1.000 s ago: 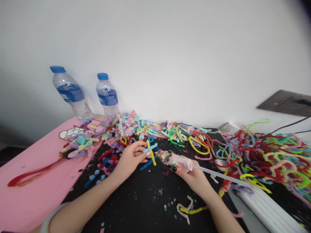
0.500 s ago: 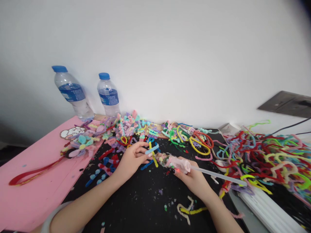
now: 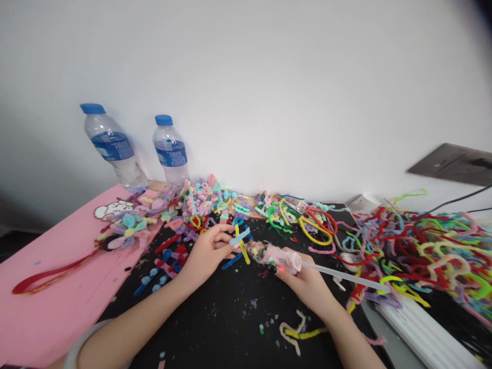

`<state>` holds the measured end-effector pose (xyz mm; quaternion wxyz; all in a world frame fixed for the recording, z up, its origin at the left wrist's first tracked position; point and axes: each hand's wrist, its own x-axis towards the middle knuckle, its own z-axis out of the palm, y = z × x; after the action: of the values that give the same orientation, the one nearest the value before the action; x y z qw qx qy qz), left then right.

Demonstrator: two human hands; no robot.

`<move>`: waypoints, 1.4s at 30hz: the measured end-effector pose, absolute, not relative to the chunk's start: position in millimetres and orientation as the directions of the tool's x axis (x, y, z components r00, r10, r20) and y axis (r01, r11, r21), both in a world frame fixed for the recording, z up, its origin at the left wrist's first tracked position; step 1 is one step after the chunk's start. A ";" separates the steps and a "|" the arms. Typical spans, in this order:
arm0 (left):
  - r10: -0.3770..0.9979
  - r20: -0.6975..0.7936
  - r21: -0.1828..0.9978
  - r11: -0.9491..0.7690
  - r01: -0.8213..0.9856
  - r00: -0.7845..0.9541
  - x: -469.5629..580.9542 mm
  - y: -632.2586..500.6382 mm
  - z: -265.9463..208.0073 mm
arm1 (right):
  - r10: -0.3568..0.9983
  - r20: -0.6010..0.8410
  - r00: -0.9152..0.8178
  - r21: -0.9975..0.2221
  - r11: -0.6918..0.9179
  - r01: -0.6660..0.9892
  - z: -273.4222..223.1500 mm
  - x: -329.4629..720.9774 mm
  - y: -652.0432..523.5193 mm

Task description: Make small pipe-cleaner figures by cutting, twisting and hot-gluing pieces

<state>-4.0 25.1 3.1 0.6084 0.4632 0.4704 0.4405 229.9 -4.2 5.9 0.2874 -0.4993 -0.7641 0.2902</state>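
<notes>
At seven o'clock the left hand (image 3: pixel 207 251) holds crossed blue and yellow pipe cleaners (image 3: pixel 240 238); near five, the right hand (image 3: pixel 305 287) grips a pink hot-glue gun (image 3: pixel 282 259) pointing toward nine.

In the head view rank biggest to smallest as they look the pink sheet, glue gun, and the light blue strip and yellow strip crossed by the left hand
1. Pink sheet
2. Glue gun
3. Light blue strip and yellow strip: too alike to rank

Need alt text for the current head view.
A left hand holds crossed blue and yellow fuzzy strips; the right hand grips a pink glue gun close to them. Two bottles and colourful fuzzy pieces sit behind.
</notes>
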 end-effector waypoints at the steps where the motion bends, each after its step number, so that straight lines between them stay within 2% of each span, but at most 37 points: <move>1: 0.972 -0.165 0.978 0.183 -0.099 0.169 -3.9 24.9 3.3 | 0.930 0.152 -0.336 -0.728 0.335 0.598 5.7 229.9 -4.0; 6: 0.976 -0.169 0.978 0.183 -0.096 0.141 -4.8 24.9 5.8 | 0.935 0.167 -0.312 -0.694 0.336 0.637 10.3 229.5 -3.7; 12: 0.988 -0.148 0.981 0.142 -0.134 -0.035 -12.1 32.5 7.0 | 0.977 0.134 -0.167 -0.571 0.214 0.792 21.7 233.8 -1.1; 16: 0.987 -0.135 0.981 0.120 -0.155 -0.091 -17.3 37.0 5.2 | 0.946 0.253 -0.204 -0.404 0.295 0.866 14.7 244.5 5.2; 19: 0.985 -0.138 0.978 0.119 -0.174 -0.101 -19.6 38.8 3.4 | 0.931 0.284 -0.231 -0.292 0.313 0.904 8.7 251.5 9.1; 25: 0.986 -0.124 0.973 0.099 -0.209 -0.109 -20.4 40.0 1.6 | 0.861 0.458 -0.221 -0.286 0.378 0.880 15.9 233.7 12.3; 28: 0.985 -0.126 0.971 0.099 -0.216 -0.116 -19.9 39.5 1.7 | 0.858 0.414 -0.305 -0.253 0.431 0.866 22.9 209.3 14.0; 34: 0.983 -0.110 0.969 0.073 -0.237 -0.149 -19.1 38.7 2.7 | 0.915 0.248 -0.318 -0.006 0.329 0.944 24.7 167.6 24.4; 36: 0.982 -0.106 0.969 0.068 -0.239 -0.153 -19.2 38.6 3.0 | 0.924 0.216 -0.314 0.043 0.313 0.949 23.2 160.4 28.0; 39: 0.984 -0.098 0.970 0.061 -0.236 -0.152 -19.4 38.6 3.0 | 0.929 0.229 -0.292 0.026 0.294 0.956 24.1 157.6 30.9; 42: 0.985 -0.098 0.970 0.064 -0.235 -0.140 -19.5 38.6 2.7 | 0.936 0.253 -0.245 -0.095 0.276 0.956 29.3 164.9 31.2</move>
<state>-19.5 38.6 2.7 0.5354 0.3789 0.4951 0.5698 164.9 31.2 29.3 0.1309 -0.6004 -0.7880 -0.0394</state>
